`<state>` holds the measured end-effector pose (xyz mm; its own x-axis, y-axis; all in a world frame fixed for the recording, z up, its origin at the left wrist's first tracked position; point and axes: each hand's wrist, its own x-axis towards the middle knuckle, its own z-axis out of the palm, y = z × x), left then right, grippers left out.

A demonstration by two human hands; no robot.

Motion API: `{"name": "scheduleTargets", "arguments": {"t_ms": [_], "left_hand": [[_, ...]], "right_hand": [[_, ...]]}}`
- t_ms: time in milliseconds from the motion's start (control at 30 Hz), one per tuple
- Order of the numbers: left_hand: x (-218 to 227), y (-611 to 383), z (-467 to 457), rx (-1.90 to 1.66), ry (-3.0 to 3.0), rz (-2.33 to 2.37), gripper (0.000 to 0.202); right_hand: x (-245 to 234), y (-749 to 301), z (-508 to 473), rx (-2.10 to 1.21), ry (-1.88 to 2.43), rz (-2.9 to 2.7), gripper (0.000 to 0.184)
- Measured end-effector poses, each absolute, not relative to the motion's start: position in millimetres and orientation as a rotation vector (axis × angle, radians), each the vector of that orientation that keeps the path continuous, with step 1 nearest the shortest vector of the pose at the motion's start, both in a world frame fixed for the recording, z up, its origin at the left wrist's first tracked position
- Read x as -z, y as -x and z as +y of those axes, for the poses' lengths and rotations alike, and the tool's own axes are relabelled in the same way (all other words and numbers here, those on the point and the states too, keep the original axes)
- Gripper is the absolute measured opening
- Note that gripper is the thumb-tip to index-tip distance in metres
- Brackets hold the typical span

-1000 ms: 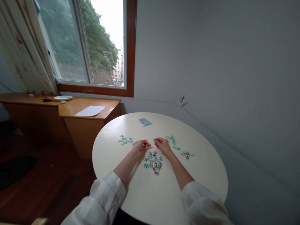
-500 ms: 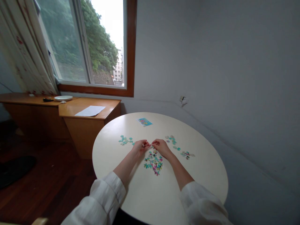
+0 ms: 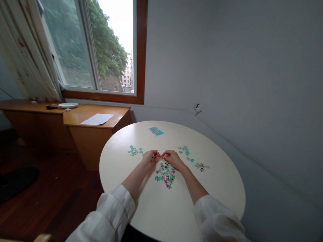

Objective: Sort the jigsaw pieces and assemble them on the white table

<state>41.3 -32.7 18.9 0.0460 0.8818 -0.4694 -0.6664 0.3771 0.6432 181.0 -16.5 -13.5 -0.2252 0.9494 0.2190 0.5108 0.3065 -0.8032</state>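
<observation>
Head view: jigsaw-piece pile (image 3: 165, 174) lies unmoved on round table (image 3: 151, 205), long axis near-to-far, narrow end nearest. Right hand (image 3: 173, 158) has come leftward, fingertips pressed together, piece between them I cannot tell; left hand (image 3: 150, 158) half-curls beside, its grip unclear.

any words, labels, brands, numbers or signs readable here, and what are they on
None can be read.
Card: colourful picture; any print is too small to read.
Sheet: any writing is too faint or small to read.
Puzzle pieces: coloured patches, no legible text.
</observation>
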Motion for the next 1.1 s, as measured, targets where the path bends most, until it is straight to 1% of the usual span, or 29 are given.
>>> {"name": "scheduleTargets", "arguments": {"t_ms": [267, 567, 700, 800, 967, 1100], "left_hand": [[-20, -41, -33, -1.202, -0.263, 0.941, 0.013], [-21, -40, -34, -1.19, -0.242, 0.921, 0.013], [-18, -39, -31, -1.194, -0.216, 0.87, 0.013], [-17, -37, -31, -1.192, -0.229, 0.814, 0.014], [-19, -36, -32, -1.164, -0.207, 0.77, 0.02], [-22, -38, -34, -1.14, -0.207, 0.723, 0.025]], "right_hand": [[6, -180, -18, -0.69, 1.387, -1.942, 0.011], [4, -179, -17, -0.588, 1.473, -1.952, 0.013], [11, -182, -15, -0.649, 1.407, -1.905, 0.009], [20, -185, -10, -0.688, 1.361, -1.768, 0.01], [17, -182, -10, -0.577, 1.305, -1.523, 0.017], [4, -172, -23, -0.495, 1.195, -1.649, 0.018]]}}
